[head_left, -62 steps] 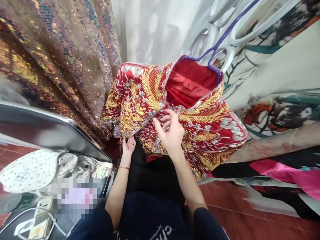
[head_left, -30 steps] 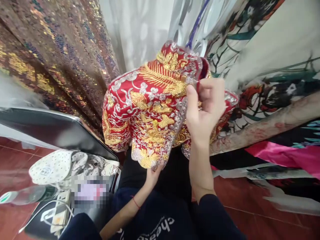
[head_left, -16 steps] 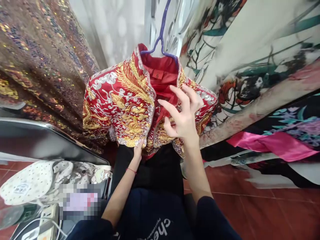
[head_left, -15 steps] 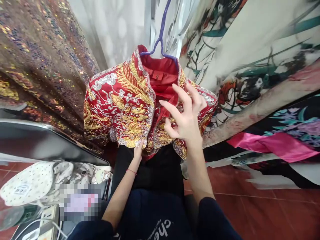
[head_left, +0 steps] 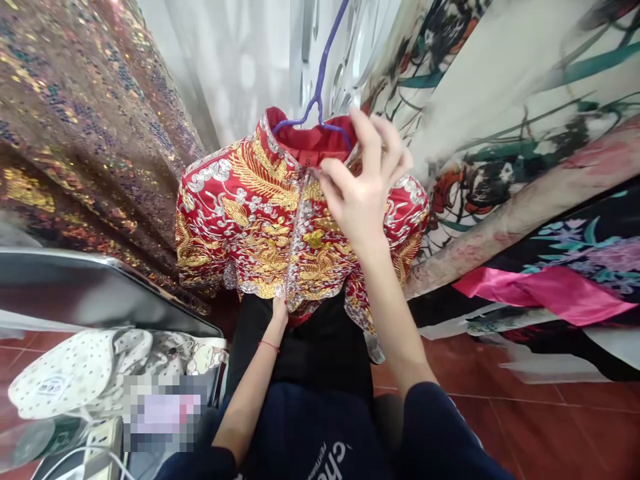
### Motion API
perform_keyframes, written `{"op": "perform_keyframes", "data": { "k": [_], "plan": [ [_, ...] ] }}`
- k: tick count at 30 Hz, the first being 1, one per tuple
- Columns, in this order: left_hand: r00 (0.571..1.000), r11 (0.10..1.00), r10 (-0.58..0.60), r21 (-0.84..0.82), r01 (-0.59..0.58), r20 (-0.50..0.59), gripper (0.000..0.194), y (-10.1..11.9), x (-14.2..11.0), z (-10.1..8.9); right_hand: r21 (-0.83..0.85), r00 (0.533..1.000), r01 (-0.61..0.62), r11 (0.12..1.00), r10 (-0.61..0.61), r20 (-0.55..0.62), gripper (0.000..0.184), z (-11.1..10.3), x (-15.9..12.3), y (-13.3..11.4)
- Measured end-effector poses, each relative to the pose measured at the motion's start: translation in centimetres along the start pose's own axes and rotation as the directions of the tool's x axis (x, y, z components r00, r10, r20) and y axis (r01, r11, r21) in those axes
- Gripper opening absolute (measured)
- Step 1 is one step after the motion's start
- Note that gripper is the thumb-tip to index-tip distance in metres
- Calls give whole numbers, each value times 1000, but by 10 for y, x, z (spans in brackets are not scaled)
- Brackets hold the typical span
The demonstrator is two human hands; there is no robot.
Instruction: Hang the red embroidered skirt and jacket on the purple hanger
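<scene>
Right arm extended forward and up, dark sleeve pushed to mid-forearm. Right hand (head_left: 361, 190) raised at the collar of a red jacket (head_left: 260, 227) stitched in gold and silver; back of hand toward the camera. Fingers (head_left: 369, 137) loosely bunched and curled at the right edge of the collar opening, thumb pointing left across the front seam; whether they actually pinch the cloth cannot be told, as the tips blur.

Left arm reaches up from below, thin red cord at the wrist. Left hand (head_left: 280, 308) sits at the jacket's bottom hem, at the centre seam; its fingers are hidden under the hem, so their grip cannot be told.

Jacket hangs on a purple hanger (head_left: 320, 87), front panels nearly closed, red lining showing at the neck.

Around: brown sequinned fabric (head_left: 75, 133) hangs to the left, touching the jacket's left sleeve. Printed cream cloth (head_left: 500, 100) and a pink satin piece (head_left: 540, 293) lie to the right. A spotted white cloth (head_left: 70, 373) and a power strip (head_left: 100, 440) sit at lower left. Red tiled floor (head_left: 500, 427) below.
</scene>
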State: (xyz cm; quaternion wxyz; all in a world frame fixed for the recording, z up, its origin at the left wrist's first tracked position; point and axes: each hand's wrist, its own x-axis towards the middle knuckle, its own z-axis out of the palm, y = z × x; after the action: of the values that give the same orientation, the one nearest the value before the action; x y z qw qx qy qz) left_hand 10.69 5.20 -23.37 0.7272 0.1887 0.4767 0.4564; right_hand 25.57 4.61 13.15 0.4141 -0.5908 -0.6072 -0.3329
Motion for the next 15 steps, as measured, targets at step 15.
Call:
{"op": "perform_keyframes", "data": {
  "k": [15],
  "plan": [
    [932,964,-267,56,261,244,33,10,-39,-12,540,203,-829,-148,819,536,18,15,-267,-44]
  ]
}}
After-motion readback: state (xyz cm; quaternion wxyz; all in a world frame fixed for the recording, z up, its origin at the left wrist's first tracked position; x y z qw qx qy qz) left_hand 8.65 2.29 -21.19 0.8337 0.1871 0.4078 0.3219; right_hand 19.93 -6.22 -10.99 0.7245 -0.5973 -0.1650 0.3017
